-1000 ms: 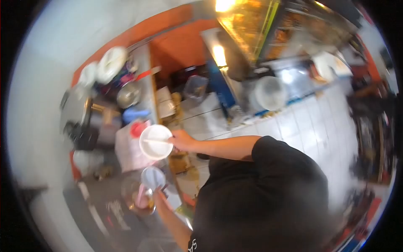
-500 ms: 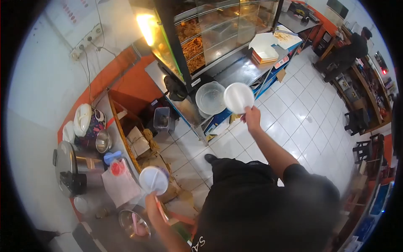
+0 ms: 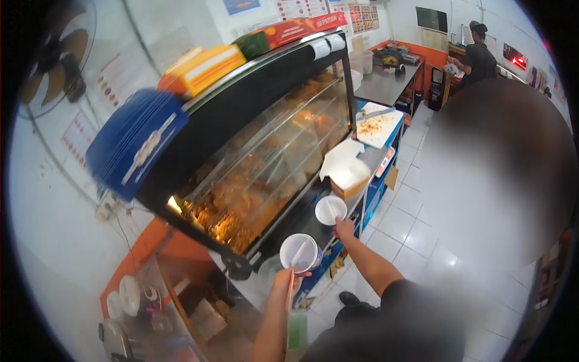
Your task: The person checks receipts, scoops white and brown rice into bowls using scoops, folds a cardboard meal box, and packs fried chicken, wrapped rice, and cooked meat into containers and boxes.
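My left hand (image 3: pixel 292 279) is closed on a white tub (image 3: pixel 295 253) with blue print on its outer wall. A pale strip lies inside it; whether that is a divider or a utensil I cannot tell. A thin orange-and-white strip runs along my left wrist. My right hand (image 3: pixel 344 229) grips a second white tub (image 3: pixel 324 212) by its rim, also with a pale strip inside. Both tubs are held over the counter in front of the glass food cabinet. Under the left tub, a translucent plastic bowl (image 3: pixel 269 274) is partly hidden.
A lit display cabinet (image 3: pixel 253 169) holds fried food. To its right are an open takeaway box (image 3: pixel 348 173) and a white cutting board (image 3: pixel 377 128) with a knife and crumbs. Another person (image 3: pixel 478 57) stands at the back right. A blurred patch covers the right side.
My view has lifted and shifted toward the cabinet. The left hand brought its tub from beside the left-hand shelf to the counter; the right tub moved along the counter toward the takeaway box.
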### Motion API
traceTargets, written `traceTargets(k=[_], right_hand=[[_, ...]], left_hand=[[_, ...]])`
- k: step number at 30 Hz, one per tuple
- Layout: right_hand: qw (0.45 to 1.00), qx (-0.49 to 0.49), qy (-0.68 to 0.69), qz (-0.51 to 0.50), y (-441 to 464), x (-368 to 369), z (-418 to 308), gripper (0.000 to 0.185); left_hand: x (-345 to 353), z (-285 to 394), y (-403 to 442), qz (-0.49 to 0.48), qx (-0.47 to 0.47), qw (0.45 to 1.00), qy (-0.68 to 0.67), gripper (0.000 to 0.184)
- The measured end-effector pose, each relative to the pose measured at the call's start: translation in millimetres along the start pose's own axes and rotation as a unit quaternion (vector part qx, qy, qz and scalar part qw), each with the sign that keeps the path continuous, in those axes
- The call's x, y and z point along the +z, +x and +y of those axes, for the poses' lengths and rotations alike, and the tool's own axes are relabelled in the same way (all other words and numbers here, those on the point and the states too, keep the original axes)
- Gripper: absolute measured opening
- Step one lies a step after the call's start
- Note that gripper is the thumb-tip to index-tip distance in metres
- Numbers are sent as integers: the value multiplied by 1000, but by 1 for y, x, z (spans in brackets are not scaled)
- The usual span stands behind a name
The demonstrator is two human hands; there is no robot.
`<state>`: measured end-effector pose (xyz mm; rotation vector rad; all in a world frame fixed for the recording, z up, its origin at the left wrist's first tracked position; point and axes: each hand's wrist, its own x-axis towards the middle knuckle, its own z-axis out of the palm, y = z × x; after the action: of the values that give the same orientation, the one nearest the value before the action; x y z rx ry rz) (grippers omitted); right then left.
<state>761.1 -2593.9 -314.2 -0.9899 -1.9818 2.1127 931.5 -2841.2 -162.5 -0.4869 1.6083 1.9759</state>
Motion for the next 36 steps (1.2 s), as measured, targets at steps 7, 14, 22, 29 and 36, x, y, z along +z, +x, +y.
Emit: traceTargets(k=[7,14,22,29,36], right_hand=[[989,26,56,-135,2,-63,-14,35],[989,30,-2,-147,-56,-97,7,30],[974,-145,66,-163,-97,-46,-72,18],[863,-181,28,-470,-219,77,-90,17],[735,-134,-34,-664,-486,167,-21,16]], left_hand=[[18,-22,150,39,-104,975,-194,37],[12,-13,141,-45,-185,951,-242,53],[-21,49,-25,21,133,988,-80,37],[-175,-27,-338,307,361,872,-126,43],[-225,-243,-721,902,-147,366,173,34]])
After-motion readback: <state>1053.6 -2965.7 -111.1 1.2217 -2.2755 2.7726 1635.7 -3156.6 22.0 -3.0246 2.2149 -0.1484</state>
